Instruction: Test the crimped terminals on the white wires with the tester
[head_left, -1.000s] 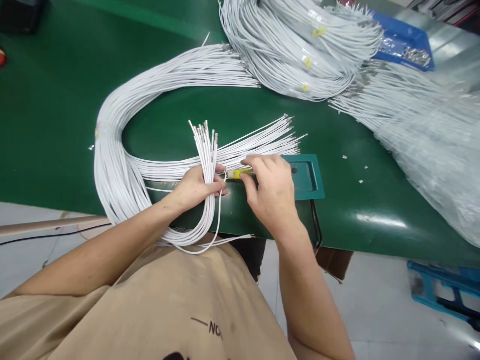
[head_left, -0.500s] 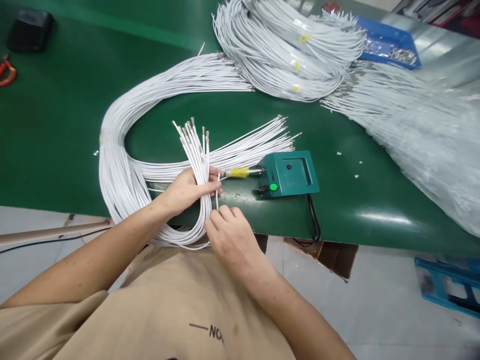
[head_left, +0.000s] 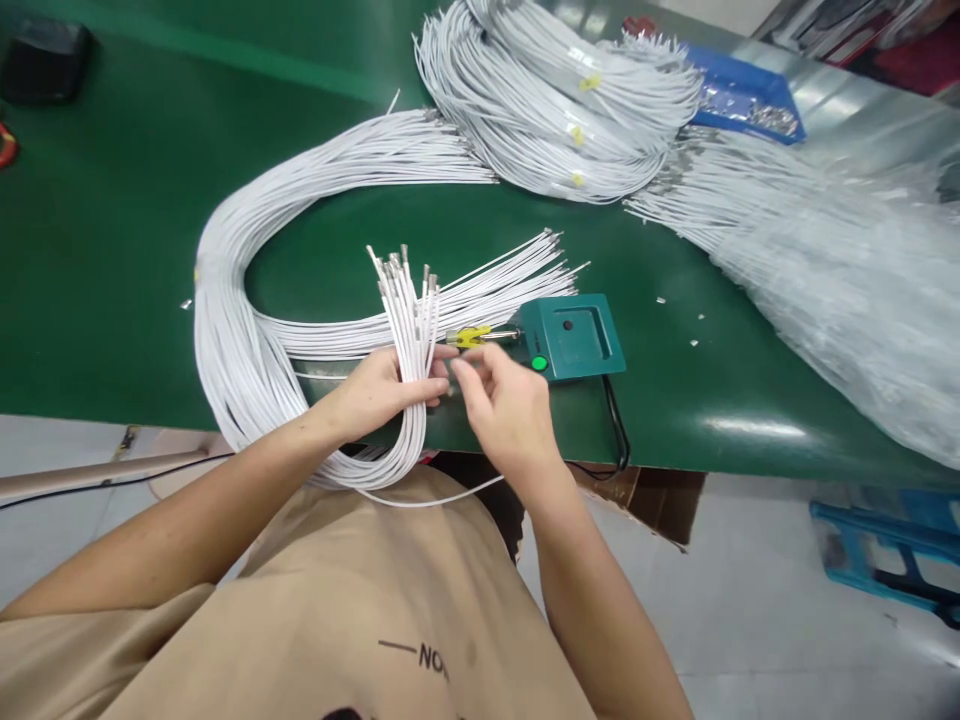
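White wire bunch point(head_left: 409, 335) stands in the grip of the left hand point(head_left: 379, 388), just in from the front edge of the green worktop point(head_left: 112, 300). The left thumb lies across the front of the wires and the other fingers pass behind them, closed around the bunch, their tips showing on its right side. Metal-tipped ends rise above the hand, fanning slightly toward the far edge; below it the wires bend left, past the front edge, close to the shirt point(head_left: 360, 600).

The right hand point(head_left: 510, 405) is just right of the bunch, its thumb and forefinger narrow and close to the left fingertips; whether something thin is pinched between them I cannot tell. A single loose wire point(head_left: 439, 501) runs from under the bunch, over the front edge, to beneath the right wrist.

Beyond the right fingers, a rod with a yellow sleeve point(head_left: 470, 337) reaches from the left side of a teal box point(head_left: 577, 340) with a green button point(head_left: 539, 363). A larger U-shaped wire bundle point(head_left: 225, 270) curves on the worktop to the left. Toward the far edge lie coiled wires point(head_left: 540, 110) and a blue tray point(head_left: 727, 65); plastic-wrapped wires point(head_left: 847, 290) stretch toward the right.
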